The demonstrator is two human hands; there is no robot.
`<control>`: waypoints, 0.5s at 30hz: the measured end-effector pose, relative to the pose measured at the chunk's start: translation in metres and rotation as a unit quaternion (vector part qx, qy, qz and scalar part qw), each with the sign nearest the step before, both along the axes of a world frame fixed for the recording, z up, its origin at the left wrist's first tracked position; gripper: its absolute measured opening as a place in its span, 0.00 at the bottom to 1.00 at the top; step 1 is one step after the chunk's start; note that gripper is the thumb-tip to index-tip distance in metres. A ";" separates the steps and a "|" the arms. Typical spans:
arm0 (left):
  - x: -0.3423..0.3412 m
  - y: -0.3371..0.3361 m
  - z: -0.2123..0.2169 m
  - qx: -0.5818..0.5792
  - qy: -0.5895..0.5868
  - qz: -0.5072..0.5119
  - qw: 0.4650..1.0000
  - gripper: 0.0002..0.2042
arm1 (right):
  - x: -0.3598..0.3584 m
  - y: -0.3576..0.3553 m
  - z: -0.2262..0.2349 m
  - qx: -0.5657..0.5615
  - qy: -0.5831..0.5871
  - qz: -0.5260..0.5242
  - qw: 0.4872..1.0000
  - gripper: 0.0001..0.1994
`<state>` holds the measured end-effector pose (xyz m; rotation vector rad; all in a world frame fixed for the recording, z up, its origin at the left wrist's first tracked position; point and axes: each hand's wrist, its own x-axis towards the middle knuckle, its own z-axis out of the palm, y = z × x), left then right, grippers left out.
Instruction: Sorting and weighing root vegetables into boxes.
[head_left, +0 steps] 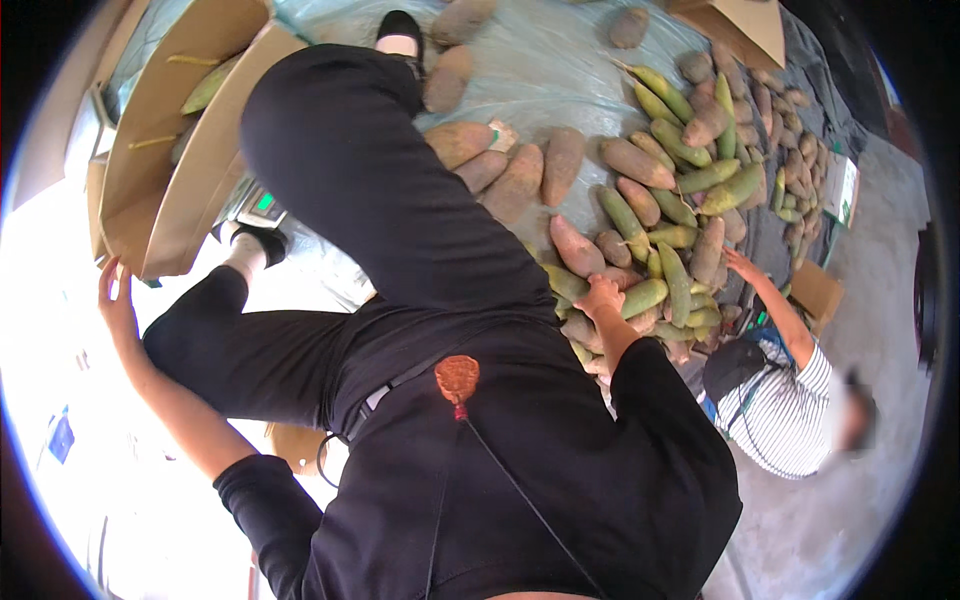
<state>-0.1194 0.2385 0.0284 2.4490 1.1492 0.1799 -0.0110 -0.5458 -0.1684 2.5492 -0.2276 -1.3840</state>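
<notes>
My left hand (pixel 118 305) is at the lower corner of an upright open cardboard box (pixel 190 200). Its fingers are stretched out and seem to touch the cardboard edge. Inside the box a green radish (pixel 210 88) shows in part. On the right, my right hand (pixel 602 296) reaches down into a heap of radishes, between a green radish (pixel 645 297) and a reddish radish (pixel 575 247). Its fingertips are lost among the radishes, so whether it grips one cannot be made out.
Clear plastic sheeting (pixel 540 60) lies under the heap, with loose reddish radishes (pixel 515 185) by my leg. A scale with a lit green display (pixel 265 202) stands beside the box. At the right, a person in a striped shirt (pixel 785 425) reaches toward the same heap.
</notes>
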 end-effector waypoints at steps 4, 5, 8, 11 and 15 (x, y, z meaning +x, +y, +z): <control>0.012 -0.012 -0.005 -0.009 -0.023 -0.034 0.999 0.16 | -0.009 -0.001 -0.004 -0.077 0.069 0.090 0.991 0.30; 0.023 -0.022 -0.007 -0.008 -0.017 -0.023 1.000 0.16 | -0.015 -0.009 -0.009 -0.083 0.053 0.100 0.990 0.27; 0.029 -0.038 -0.002 -0.004 -0.023 -0.018 1.000 0.15 | -0.017 -0.010 -0.012 -0.085 0.051 0.133 0.986 0.20; 0.023 -0.040 0.004 0.011 -0.014 -0.006 1.000 0.15 | -0.009 -0.002 -0.011 -0.083 0.071 0.165 0.980 0.19; 0.028 -0.044 0.005 0.011 -0.016 -0.011 1.000 0.15 | -0.006 -0.004 -0.012 -0.075 0.097 0.138 0.983 0.28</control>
